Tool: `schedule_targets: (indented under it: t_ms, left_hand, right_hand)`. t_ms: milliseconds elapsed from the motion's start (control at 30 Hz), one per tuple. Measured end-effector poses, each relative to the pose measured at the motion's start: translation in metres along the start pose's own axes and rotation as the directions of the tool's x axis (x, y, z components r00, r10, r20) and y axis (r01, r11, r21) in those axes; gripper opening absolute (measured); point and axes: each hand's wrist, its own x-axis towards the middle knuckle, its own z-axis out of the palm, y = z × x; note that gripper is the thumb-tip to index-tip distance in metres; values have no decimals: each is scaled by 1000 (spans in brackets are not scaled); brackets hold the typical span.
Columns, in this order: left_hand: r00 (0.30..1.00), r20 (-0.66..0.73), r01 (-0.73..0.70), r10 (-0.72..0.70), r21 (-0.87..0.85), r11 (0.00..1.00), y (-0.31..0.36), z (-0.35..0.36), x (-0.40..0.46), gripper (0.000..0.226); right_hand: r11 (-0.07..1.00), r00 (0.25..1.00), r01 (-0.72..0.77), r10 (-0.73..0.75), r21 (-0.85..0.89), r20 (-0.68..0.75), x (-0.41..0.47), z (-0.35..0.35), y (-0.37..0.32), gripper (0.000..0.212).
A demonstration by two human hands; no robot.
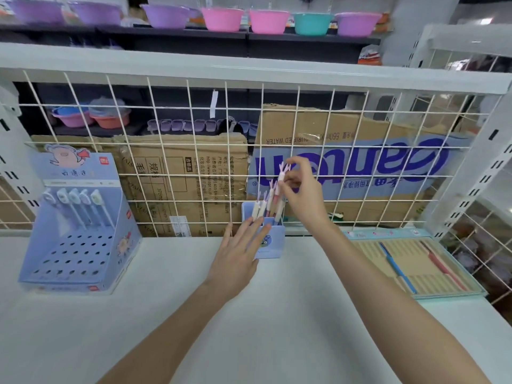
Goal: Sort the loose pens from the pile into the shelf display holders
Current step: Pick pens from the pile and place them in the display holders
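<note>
A small blue pen box (273, 245) stands on the white shelf by the wire grid, with several rabbit-topped pens (263, 206) upright in it. My left hand (239, 253) rests flat against the box's left side, fingers straight. My right hand (302, 189) is above the box and pinches the top of a pink rabbit pen (280, 180) that stands in it. At the left stands a blue stepped display holder (74, 245) with many holes; several white-capped pens (80, 203) fill its back row.
A flat tray (415, 261) at the right holds a blue pen (396, 267) and a red pen (443, 267) on ridged card. The wire grid (194, 151) backs the white shelf (249, 328), with cardboard boxes behind it. Plastic bowls line a far shelf.
</note>
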Motion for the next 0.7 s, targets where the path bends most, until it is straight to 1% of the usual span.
schedule_targets:
  t_ms: [133,233,300,367,433,467,533,633,700]
  left_hand:
    - [1000,-4,5,-5,6,1000,1,3,-1,99]
    - [1000,-3,18,-18,18,1000,3,4,-1,102]
    - [1000,-5,25,-25,17,1000,4,6,-2,103]
    - [1000,-4,27,-27,17,999,4,7,-2,103]
    - [1000,4,27,-27,28,999,4,7,-2,103]
    - [1000,5,25,-25,36,999,4,7,-2,102]
    - [1000,14,18,-18,36,999,3,7,-2,102]
    - [999,34,31,-31,11,999,3,3,-4,103]
    - [994,28,106,-104,-94,990,5,-1,-10,101]
  right_hand:
    - [991,1000,-22,23,-134,7,-2,7,8,38]
    - [960,1000,-15,16,-279,3,-3,13,17,38]
    - [942,1000,-24,20,-336,-13,-5,16,18,38]
    - [913,999,23,-34,-408,-21,-8,18,17,33]
    - [864,988,123,-152,-488,-19,-12,22,18,29]
    - [848,981,151,-192,-509,-28,-13,24,20,27]
    - [834,973,156,-221,-529,-62,-14,24,21,27]
    - [809,976,139,-210,-572,-60,-17,23,23,36]
    - [797,986,96,-160,-597,-56,-20,23,22,47]
